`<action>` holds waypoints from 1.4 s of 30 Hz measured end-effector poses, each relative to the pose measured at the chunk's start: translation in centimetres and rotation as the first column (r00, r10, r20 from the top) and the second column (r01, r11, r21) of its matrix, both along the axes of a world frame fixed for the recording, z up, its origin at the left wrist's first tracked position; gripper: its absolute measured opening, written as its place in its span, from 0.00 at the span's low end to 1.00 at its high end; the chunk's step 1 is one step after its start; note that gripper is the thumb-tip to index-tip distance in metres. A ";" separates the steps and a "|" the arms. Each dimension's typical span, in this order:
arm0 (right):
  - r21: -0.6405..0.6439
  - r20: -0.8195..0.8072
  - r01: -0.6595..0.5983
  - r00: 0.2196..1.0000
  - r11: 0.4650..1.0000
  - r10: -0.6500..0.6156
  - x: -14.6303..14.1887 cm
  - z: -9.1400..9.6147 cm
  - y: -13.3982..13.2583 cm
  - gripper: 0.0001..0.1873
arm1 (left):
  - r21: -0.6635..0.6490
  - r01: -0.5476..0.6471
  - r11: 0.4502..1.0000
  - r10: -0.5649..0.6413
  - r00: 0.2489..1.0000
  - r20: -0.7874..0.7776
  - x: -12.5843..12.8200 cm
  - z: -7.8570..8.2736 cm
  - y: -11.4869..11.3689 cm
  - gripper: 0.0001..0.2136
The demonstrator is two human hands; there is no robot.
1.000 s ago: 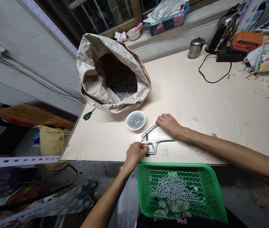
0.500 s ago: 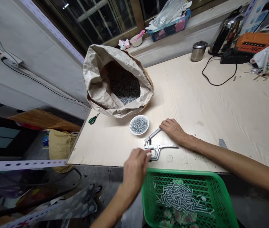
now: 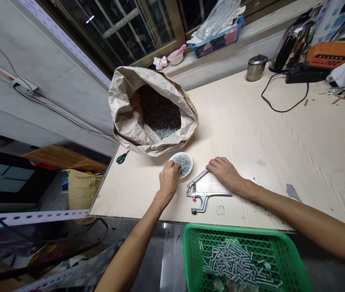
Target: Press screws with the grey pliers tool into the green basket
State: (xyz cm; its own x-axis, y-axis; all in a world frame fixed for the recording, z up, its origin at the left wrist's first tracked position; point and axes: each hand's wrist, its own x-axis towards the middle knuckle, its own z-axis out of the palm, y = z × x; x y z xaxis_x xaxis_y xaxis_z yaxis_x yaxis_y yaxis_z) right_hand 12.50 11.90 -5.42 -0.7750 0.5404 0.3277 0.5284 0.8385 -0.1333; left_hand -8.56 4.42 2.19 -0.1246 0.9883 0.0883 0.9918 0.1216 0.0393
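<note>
My left hand is at the left rim of a small white bowl full of small silvery screws. Its fingers are curled down over the screws, and what the fingertips hold is hidden. On the table lie silver snap-fastener pliers with a spring and a red tip, their two handles apart. My right hand is closed on the end of the upper handle. At the table's front edge, a green plastic basket contains a pile of longer, silvery screw-like pieces.
A large woven sack with dark and silvery small pieces inside stands behind the bowl. Green-handled scissors lie by the left edge. A lidded metal canister, a kettle and a black cable are at the back right.
My left hand has moved from the pliers' jaw up to the bowl, uncovering the jaw. My right hand stays on the upper handle. The view has shifted slightly.
</note>
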 end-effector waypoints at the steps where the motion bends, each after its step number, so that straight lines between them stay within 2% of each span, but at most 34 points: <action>1: -0.004 0.005 0.004 1.000 1.000 -0.003 0.0 0.0 0.0 0.10 | 0.042 0.015 0.999 -0.016 1.000 0.026 -0.2 0.2 0.0 0.08; 4: -0.015 0.017 0.012 1.000 1.000 -0.012 0.0 0.2 -0.1 0.09 | 0.202 0.033 0.979 -0.051 0.995 0.082 -0.5 1.0 -0.5 0.06; 7: -0.031 0.030 0.020 0.999 0.999 -0.019 -0.1 0.2 0.0 0.10 | 0.266 0.092 0.960 -0.147 0.970 0.194 0.9 1.9 -1.5 0.05; 9: -0.046 0.036 0.018 0.999 0.999 -0.017 -0.1 0.3 0.1 0.10 | 0.241 0.203 0.949 -0.276 0.905 0.324 2.8 1.9 -2.6 0.05; 11: -0.062 0.039 0.010 0.999 0.998 -0.007 0.0 0.5 0.1 0.09 | 0.177 0.357 0.917 -0.398 0.806 0.437 5.1 1.2 -3.8 0.08; 12: -0.071 0.040 0.005 0.999 0.997 -0.002 0.0 0.6 0.1 0.09 | 0.137 0.422 0.896 -0.434 0.767 0.473 6.1 0.7 -4.4 0.09; 14: -0.085 0.042 -0.003 0.999 0.996 0.006 0.1 0.8 0.1 0.09 | 0.072 0.477 0.876 -0.439 0.727 0.528 7.6 -0.4 -5.3 0.11; 18: -0.100 0.048 -0.007 0.999 0.995 0.012 -0.1 1.0 0.4 0.11 | 0.029 0.365 0.930 -0.297 0.706 0.643 8.4 -2.1 -6.3 0.08; 23: -0.147 0.099 0.009 0.995 0.989 0.005 -1.0 1.5 1.0 0.10 | -0.016 0.268 0.963 -0.158 0.613 0.774 8.0 -1.7 -6.3 0.05; 24: -0.159 0.104 0.007 0.995 0.987 0.009 -1.1 1.6 1.1 0.10 | -0.030 0.212 0.977 -0.103 0.588 0.802 7.8 -1.4 -6.3 0.04; 26: -0.173 0.099 -0.007 0.995 0.985 0.024 -1.1 1.7 1.2 0.11 | -0.034 0.021 0.999 0.016 0.556 0.831 7.1 -0.8 -6.6 0.04; 28: -0.167 0.094 -0.015 0.995 0.986 0.031 -1.0 1.7 1.2 0.13 | -0.040 -0.168 0.985 0.129 0.563 0.816 6.0 -0.3 -7.1 0.07; 30: -0.153 0.101 -0.016 0.994 0.988 0.032 -0.9 1.6 1.1 0.14 | -0.117 -0.254 0.960 0.247 0.577 0.779 4.8 -0.2 -7.7 0.09; 32: -0.148 0.104 -0.008 0.994 0.989 0.023 -0.8 1.4 1.0 0.15 | -0.253 -0.258 0.932 0.357 0.552 0.753 3.7 -0.5 -8.2 0.12; 35: -0.158 0.088 -0.003 0.996 0.987 0.017 -0.8 1.2 0.9 0.15 | -0.404 -0.231 0.885 0.465 0.465 0.753 2.9 -1.3 -8.6 0.15; 38: -0.168 0.080 0.008 0.997 0.986 0.005 -0.9 1.2 0.8 0.15 | -0.456 -0.216 0.863 0.504 0.416 0.757 2.9 -1.8 -8.3 0.16; 42: -0.180 0.079 0.015 0.997 0.984 -0.001 -0.9 1.3 0.7 0.15 | -0.512 -0.208 0.834 0.550 0.399 0.734 3.2 -1.6 -7.4 0.16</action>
State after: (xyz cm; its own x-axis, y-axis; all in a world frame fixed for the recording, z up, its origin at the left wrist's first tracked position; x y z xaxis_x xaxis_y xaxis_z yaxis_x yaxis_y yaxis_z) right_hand 11.59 12.59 -4.07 -0.7897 0.5913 0.1633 0.5496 0.8003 -0.2399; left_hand -5.34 -2.99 0.55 -0.3340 0.7599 -0.5577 0.3352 0.6487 0.6832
